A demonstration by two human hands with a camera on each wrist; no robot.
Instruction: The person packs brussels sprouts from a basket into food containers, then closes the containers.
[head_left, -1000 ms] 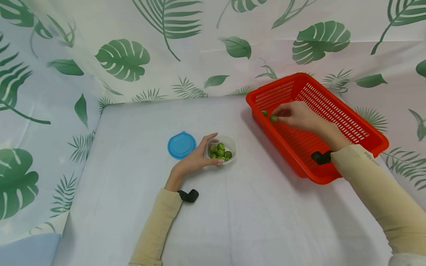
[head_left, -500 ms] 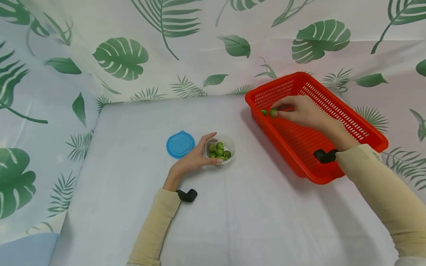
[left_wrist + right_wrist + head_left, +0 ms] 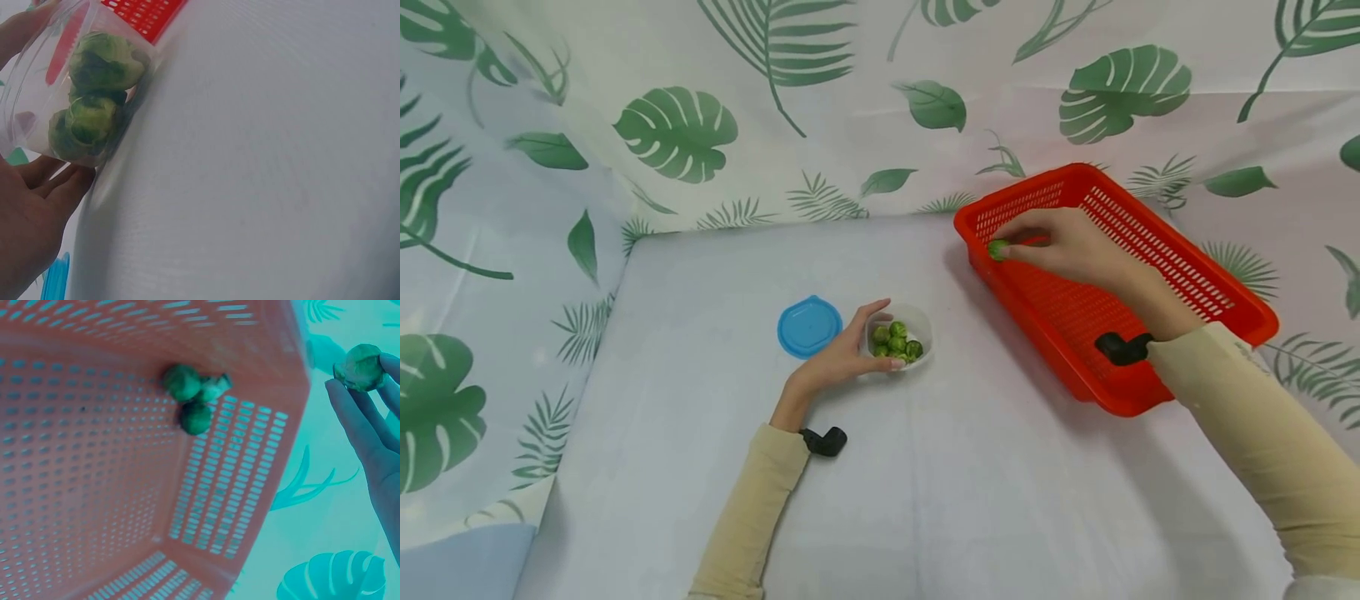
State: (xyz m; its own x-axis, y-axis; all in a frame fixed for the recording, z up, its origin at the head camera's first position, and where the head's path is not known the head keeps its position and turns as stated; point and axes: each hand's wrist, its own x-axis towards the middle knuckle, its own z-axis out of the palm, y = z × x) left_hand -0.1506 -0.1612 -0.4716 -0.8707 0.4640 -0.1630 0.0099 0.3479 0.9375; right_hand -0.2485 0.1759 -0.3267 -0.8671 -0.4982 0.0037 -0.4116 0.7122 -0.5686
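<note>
My left hand (image 3: pixel 842 358) holds a small clear plastic tub (image 3: pixel 922 321), thumb on the near side and fingers round the far side. Several Brussels sprouts (image 3: pixel 897 329) lie inside it, seen through the wall in the left wrist view as green sprouts (image 3: pixel 94 122). Over the left end of a red basket (image 3: pixel 1037 321), my right hand (image 3: pixel 1067 242) pinches one Brussels sprout (image 3: pixel 997 250) between thumb and fingertips. In the right wrist view that held sprout (image 3: pixel 364 367) is raised clear of the basket floor, and a cluster of loose sprouts (image 3: pixel 181 381) sits in the basket's corner.
A blue lid (image 3: pixel 809 327) lies flat on the white tabletop (image 3: pixel 1000 483), left of the tub. The slotted basket stands at the back right, close to the leaf-print backdrop (image 3: pixel 850 100). Its raised rim (image 3: pixel 1187 233) surrounds the right hand's space.
My right hand has risen and shifted left within the basket, carrying the pinched sprout toward its left edge. The left hand and tub have stayed in place.
</note>
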